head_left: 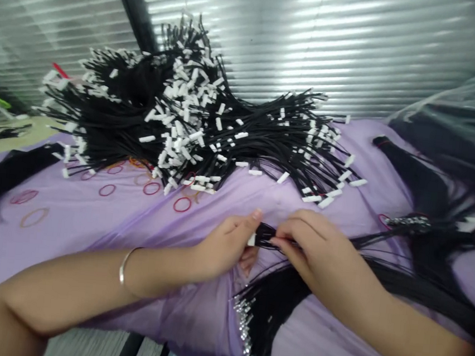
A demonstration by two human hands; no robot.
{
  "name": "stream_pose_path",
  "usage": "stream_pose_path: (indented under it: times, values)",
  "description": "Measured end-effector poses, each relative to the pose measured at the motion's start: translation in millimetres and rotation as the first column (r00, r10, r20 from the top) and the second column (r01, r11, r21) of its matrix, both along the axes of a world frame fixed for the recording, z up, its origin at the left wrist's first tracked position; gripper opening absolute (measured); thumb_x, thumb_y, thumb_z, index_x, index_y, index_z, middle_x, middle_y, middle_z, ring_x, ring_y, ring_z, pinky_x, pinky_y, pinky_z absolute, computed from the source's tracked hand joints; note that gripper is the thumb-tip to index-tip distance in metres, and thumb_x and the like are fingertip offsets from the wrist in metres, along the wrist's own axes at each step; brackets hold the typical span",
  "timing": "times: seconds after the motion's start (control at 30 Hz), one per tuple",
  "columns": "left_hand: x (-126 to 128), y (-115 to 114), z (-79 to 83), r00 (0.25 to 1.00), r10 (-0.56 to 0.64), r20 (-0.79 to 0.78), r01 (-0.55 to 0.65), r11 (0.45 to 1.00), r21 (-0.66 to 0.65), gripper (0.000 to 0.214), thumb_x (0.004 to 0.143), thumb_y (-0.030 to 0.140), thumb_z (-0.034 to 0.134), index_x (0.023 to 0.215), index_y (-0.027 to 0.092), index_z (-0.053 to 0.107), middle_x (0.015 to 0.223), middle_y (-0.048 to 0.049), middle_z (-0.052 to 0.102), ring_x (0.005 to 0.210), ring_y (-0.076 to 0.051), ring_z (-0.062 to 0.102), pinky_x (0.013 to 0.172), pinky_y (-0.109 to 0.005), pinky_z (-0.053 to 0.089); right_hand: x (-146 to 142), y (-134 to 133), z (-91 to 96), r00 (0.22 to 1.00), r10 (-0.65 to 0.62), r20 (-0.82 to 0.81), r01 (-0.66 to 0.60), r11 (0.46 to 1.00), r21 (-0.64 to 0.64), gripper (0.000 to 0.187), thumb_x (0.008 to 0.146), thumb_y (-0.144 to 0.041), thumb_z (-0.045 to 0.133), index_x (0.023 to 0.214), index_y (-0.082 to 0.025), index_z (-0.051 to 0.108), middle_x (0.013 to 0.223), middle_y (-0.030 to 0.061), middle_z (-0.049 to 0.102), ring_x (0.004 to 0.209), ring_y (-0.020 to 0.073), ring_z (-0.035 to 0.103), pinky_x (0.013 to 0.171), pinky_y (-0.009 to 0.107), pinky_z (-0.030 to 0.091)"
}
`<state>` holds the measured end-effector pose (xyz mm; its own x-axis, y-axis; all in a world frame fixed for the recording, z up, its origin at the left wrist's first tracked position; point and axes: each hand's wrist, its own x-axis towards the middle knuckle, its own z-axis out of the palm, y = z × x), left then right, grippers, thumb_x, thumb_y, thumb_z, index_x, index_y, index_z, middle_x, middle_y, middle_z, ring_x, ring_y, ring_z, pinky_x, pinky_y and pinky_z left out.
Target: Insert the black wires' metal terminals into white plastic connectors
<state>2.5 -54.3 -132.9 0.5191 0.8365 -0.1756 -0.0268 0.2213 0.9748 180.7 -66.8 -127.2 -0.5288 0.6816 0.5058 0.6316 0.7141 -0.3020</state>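
Note:
My left hand (235, 239) is closed around a white connector (252, 239) at the end of several thin black wires (264, 236). With thumb and fingertips together, my right hand (311, 241) pinches those wires just to the right of the connector. Most of the connector is hidden behind my left fingers. Below my hands, a thick bundle of black wires (280, 299) with silvery metal tips lies on the purple cloth and runs off to the right. A silver bangle (123, 268) circles my left wrist.
A large heap of black cables (126, 117) with white connectors lies at the back against window blinds (317, 46). Red and orange rubber bands, one a red band (183, 204), are scattered on the purple cloth (102, 226). At the right is a clear plastic bag (471, 105).

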Motion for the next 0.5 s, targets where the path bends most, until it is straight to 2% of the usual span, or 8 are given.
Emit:
stream_pose_path:
  times: [0.13, 0.3, 0.5]
  values:
    - [-1.9, 1.2, -1.1, 1.0, -0.009, -0.02, 0.009, 1.0, 0.009, 0.066, 0.091, 0.064, 0.03, 0.048, 0.017, 0.042, 0.039, 0.0041, 0.033, 0.036, -0.008, 0.039, 0.041, -0.023, 0.042, -3.8, -1.5, 1.1, 0.997, -0.071, 0.019, 0.071, 0.997, -0.014, 0.011, 0.089, -0.011, 0.05, 0.079, -0.012, 0.052, 0.079, 0.0064, 0.054, 0.075, 0.021, 0.051, 0.067, 0.037, 0.045]
    - [-3.0, 1.8, -1.8, 0.999, -0.021, -0.031, 0.021, 1.0, 0.014, 0.067, 0.087, 0.07, 0.032, 0.047, 0.018, 0.041, 0.04, 0.0034, 0.034, 0.037, -0.009, 0.041, 0.042, -0.023, 0.041, -0.5, -2.1, 5.7, 0.998, -0.04, -0.052, 0.036, 0.997, -0.073, 0.009, 0.088, -0.013, 0.055, 0.081, -0.011, 0.06, 0.08, 0.0062, 0.056, 0.078, 0.0194, 0.052, 0.069, 0.034, 0.044]
    - [-3.7, 2.2, -1.9, 0.999, -0.018, -0.047, 0.019, 1.0, 0.015, 0.067, 0.091, 0.066, 0.027, 0.047, 0.017, 0.041, 0.041, 0.0022, 0.035, 0.038, -0.01, 0.042, 0.043, -0.023, 0.04, 0.6, -3.4, 6.5, 0.991, -0.078, -0.111, 0.071, 0.995, -0.072, 0.009, 0.088, -0.015, 0.057, 0.083, -0.012, 0.065, 0.077, 0.0044, 0.052, 0.074, 0.0166, 0.049, 0.067, 0.031, 0.042]
